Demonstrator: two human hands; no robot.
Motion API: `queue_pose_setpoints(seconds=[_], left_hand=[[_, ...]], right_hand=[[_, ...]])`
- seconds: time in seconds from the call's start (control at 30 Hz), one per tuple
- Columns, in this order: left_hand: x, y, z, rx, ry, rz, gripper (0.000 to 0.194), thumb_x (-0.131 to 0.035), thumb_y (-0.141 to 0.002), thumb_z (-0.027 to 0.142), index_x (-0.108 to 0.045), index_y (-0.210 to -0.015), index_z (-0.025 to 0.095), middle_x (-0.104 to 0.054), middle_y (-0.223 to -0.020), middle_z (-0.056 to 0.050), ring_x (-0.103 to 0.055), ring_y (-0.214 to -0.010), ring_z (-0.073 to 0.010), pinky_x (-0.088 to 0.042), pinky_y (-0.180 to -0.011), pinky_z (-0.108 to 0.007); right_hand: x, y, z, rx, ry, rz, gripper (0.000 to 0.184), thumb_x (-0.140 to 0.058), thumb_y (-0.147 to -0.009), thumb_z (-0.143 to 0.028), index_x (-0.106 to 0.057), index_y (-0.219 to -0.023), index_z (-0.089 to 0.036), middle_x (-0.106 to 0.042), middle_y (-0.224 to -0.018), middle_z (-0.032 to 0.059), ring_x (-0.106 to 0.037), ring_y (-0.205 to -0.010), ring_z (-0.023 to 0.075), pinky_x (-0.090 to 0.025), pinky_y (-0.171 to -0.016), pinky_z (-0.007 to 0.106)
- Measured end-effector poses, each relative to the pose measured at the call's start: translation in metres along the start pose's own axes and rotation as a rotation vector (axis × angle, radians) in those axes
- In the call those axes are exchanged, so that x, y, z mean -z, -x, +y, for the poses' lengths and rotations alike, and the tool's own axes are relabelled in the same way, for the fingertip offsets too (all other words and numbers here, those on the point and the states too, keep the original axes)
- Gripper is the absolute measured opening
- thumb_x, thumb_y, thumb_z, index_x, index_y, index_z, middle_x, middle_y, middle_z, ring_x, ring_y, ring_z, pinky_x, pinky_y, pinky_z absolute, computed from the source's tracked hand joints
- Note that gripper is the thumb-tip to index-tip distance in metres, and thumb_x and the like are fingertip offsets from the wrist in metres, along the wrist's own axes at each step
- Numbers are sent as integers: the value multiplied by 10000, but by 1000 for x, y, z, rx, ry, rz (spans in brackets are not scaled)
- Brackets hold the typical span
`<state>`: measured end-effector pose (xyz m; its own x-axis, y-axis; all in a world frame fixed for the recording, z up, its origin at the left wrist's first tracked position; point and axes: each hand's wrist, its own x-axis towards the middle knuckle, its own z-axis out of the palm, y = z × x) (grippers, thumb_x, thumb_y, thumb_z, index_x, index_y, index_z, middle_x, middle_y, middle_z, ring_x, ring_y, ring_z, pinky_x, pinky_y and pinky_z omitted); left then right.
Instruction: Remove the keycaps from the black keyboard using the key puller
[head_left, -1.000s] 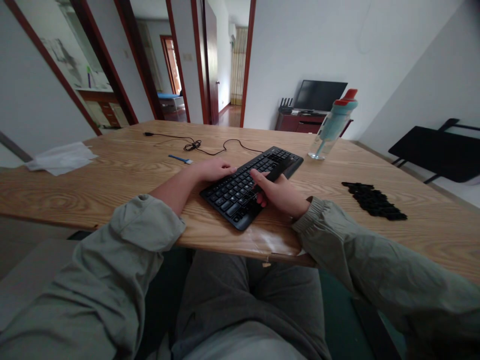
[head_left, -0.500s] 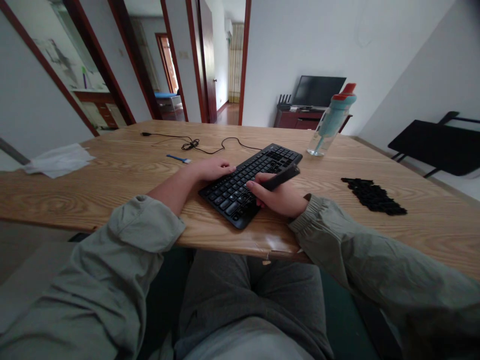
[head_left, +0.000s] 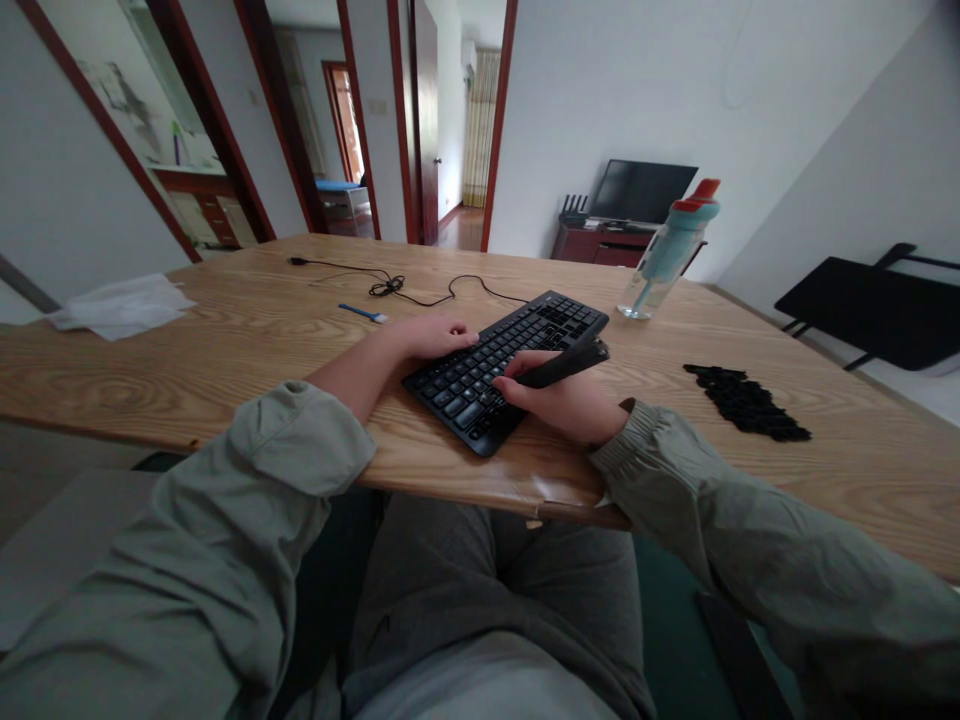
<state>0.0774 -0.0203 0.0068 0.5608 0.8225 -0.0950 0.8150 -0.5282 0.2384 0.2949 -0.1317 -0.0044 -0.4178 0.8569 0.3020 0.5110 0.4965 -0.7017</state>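
A black wired keyboard lies slantwise on the wooden table in front of me. My left hand holds its far left edge, with fingers and thumb closed at the rim. My right hand is wrapped round a thick black stick-like tool, whose broad end points up to the right. The tool's lower end is at the keys, hidden by my fingers, so I cannot tell if it touches them. Past the left hand lies a small blue-handled brush with pale bristles.
The keyboard's cable runs left across the table, with a tied bundle. A clear bottle with an orange lid stands behind the keyboard. At right lies a flat black heap of small pieces; white tissue is at far left.
The view has tilted and shifted slightly. The tool in my right hand leans a little lower. My left hand keeps its place on the keyboard.
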Motion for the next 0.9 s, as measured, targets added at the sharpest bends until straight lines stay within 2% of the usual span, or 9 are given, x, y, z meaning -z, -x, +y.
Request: queue_pose_setpoints(seconds=[0.13, 0.33, 0.47, 0.7, 0.9], left_hand=[[1, 0, 2, 14, -12, -4, 563, -366, -934, 586, -684, -1090, 149, -718, -1103, -86, -631, -924, -211, -457, -812, -288], [-1, 0, 0, 14, 0, 8, 583, -358, -927, 610, -677, -1097, 153, -718, -1088, -79, -627, -903, -211, -458, -777, -286], [-3, -4, -4, 3, 13, 12, 574, -368, -919, 614, -679, -1069, 156, -719, -1077, -76, -624, -892, -204, -455, -751, -274], [-4, -5, -7, -28, 56, 14, 553, -438, -885, 605, -695, -1114, 173, -729, -1080, -64, -624, -943, -221, -466, -870, -297], [-1, 2, -2, -19, 59, 9, 549, -436, -892, 600, -707, -1098, 168, -737, -1070, -63, -625, -910, -194, -461, -868, -269]], right_hand=[[0, -9, -3, 20, 2, -38, 170, -658, -814, -327, -669, -782, -161, -624, -683, 14, -517, -626, 127, -391, -555, 262], [0, -19, -1, 90, 29, -51, 218, -666, -816, -364, -659, -738, -161, -606, -652, -2, -512, -626, 120, -405, -608, 268], [0, -25, -7, 100, 96, -83, 175, -666, -807, -315, -655, -721, -163, -629, -668, 4, -534, -631, 122, -398, -608, 263], [-1, -32, -20, 113, 270, -108, 101, -654, -779, -252, -659, -735, -161, -651, -689, 19, -540, -612, 118, -371, -576, 256], [-2, -30, -20, 90, 258, -156, 99, -651, -767, -255, -640, -711, -174, -613, -654, 0, -519, -594, 112, -363, -565, 255]])
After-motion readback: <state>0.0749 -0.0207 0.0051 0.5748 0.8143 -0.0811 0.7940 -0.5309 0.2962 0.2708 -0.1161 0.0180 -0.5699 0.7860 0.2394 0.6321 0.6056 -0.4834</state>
